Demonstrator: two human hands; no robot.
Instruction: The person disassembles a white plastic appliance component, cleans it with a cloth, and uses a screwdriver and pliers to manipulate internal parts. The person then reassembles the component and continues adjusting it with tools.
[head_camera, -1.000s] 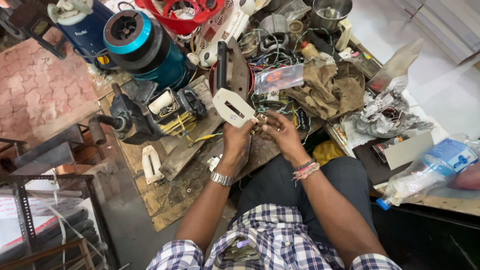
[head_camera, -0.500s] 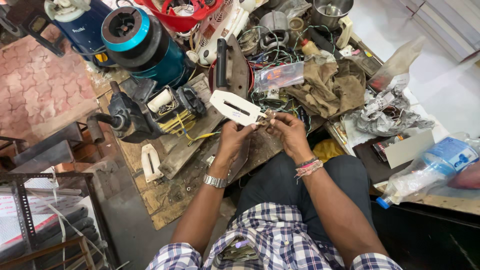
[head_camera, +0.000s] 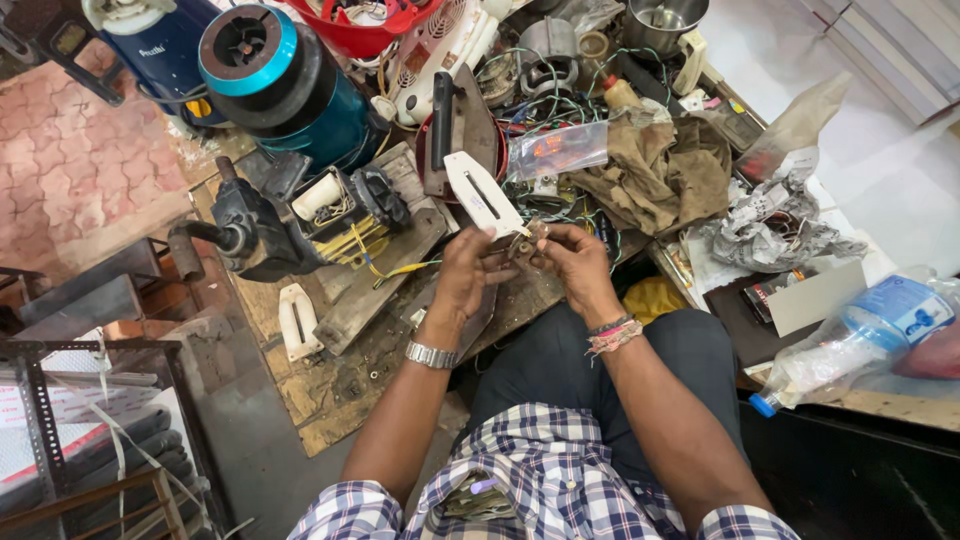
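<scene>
Hands (head_camera: 520, 262) now lower, white plate (head_camera: 483, 194) tilted away.

Teal motor (head_camera: 275, 85), brown rag (head_camera: 655, 170), plastic bottle (head_camera: 860, 335), steel cup (head_camera: 665, 20) on cluttered bench

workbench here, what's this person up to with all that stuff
A person seated at a cluttered workbench holds a white handle-shaped plastic part with small fittings at its near end. The left hand grips it from below while the right hand works at the fittings. A dismantled motor lies to the left.
</scene>
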